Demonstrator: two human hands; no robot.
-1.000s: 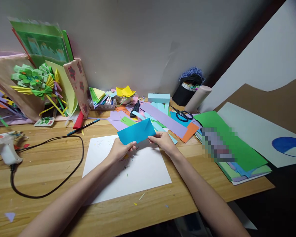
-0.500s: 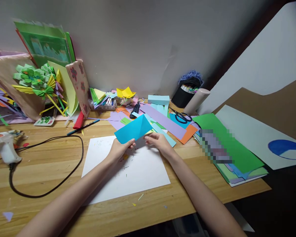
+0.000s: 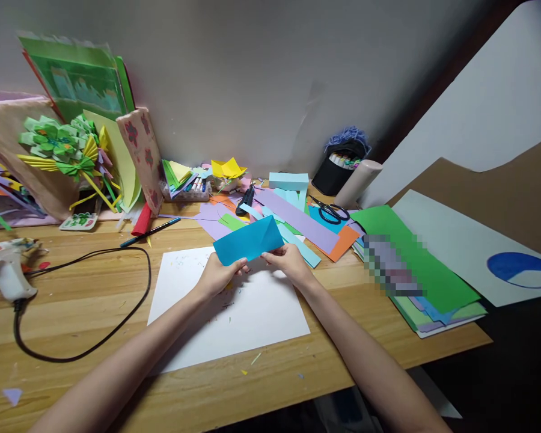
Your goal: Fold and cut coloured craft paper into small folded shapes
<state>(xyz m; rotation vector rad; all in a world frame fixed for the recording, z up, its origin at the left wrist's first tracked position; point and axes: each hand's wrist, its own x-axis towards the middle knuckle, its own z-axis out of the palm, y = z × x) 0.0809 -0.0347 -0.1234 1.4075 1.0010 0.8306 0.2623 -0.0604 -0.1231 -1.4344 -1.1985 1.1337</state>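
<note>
A folded blue paper [image 3: 249,241] is held just above a white sheet [image 3: 228,310] on the wooden desk. My left hand [image 3: 219,275] pinches its lower left edge. My right hand [image 3: 288,261] pinches the lower right edge. Both hands are closed on the paper, which is tilted up toward the right. Small paper scraps lie on the white sheet under my hands.
Behind lie loose coloured paper strips [image 3: 297,218], black scissors [image 3: 331,211], a marker pot [image 3: 340,168] and a blue pencil [image 3: 150,232]. A glue gun [image 3: 6,269] with a black cord [image 3: 88,346] sits at the left. Green paper stack [image 3: 415,264] lies right; paper flowers [image 3: 61,147] stand back left.
The blue paper was opened into a tent shape half a second ago and is now pressed flat again. My right hand has shifted slightly left along its edge.
</note>
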